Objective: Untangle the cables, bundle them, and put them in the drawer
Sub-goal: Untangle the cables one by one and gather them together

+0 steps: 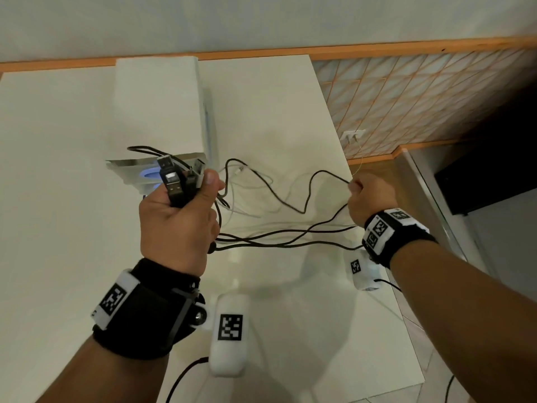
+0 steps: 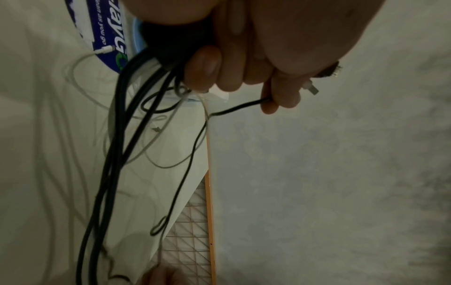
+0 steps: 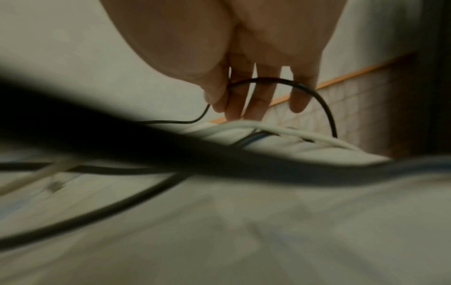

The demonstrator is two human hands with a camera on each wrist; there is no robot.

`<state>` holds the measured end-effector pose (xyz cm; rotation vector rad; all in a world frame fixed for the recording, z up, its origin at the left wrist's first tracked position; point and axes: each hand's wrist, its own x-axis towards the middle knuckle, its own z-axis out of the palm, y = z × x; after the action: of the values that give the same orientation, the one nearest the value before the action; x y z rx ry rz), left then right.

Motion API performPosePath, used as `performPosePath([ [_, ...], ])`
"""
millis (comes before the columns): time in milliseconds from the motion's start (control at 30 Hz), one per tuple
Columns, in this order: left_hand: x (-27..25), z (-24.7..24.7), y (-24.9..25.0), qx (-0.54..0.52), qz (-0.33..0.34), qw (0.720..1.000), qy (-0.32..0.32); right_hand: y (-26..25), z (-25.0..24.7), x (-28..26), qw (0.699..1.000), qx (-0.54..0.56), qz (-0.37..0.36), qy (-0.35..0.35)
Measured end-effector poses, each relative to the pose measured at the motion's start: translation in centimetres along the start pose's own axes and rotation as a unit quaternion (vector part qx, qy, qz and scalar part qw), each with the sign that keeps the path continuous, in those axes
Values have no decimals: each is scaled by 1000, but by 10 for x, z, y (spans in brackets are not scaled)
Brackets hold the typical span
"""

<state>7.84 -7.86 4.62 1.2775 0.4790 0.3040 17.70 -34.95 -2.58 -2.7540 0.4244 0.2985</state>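
Observation:
My left hand is raised over the white table and grips a bunch of black cable ends; their USB plugs stick up above the fist. From it several black cables run right across the table. In the left wrist view those black cables hang down from the curled fingers. My right hand pinches one thin black cable near the table's right edge; in the right wrist view thumb and forefinger hold that thin cable. A white cable lies loose on the table.
A white box stands at the back of the table, an object with blue print at its front. Right of the table are a tiled wall and a dark cabinet. No drawer is in view.

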Motion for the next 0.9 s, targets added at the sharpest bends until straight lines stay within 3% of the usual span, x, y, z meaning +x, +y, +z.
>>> performPosePath([
  [100, -1, 1, 3, 12, 19, 1000, 1, 4, -10, 3, 990, -103, 70, -66],
  [167, -2, 4, 5, 15, 21, 1000, -2, -5, -15, -1, 987, -128, 64, -71],
  [267, -4, 8, 6, -1, 4, 1000, -1, -32, -14, -22, 993, 2, -99, -64],
  [333, -5, 8, 6, -12, -10, 1000, -1, -54, -14, -45, 969, 98, -198, -108],
  [433, -6, 8, 5, -14, -24, 1000, 0, -75, -3, -62, 950, 97, -262, -139],
  [500, -7, 7, 5, -17, -31, 999, 3, -80, 1, -60, 959, 53, -259, -102],
  [567, -8, 5, 6, -14, -35, 999, 7, -80, -2, -54, 964, 75, -247, -69],
  [633, -8, 2, 6, -14, -38, 999, 13, -74, -9, -47, 954, 195, -218, -68],
  [700, -6, -3, 6, -21, -46, 998, 34, -65, -18, -41, 924, 320, -203, -51],
  [767, -1, -7, 5, -27, -53, 996, 69, -52, -27, -35, 909, 363, -200, -40],
  [900, 6, -11, 8, -53, -56, 993, 93, -24, -32, -30, 954, 229, -170, -86],
])
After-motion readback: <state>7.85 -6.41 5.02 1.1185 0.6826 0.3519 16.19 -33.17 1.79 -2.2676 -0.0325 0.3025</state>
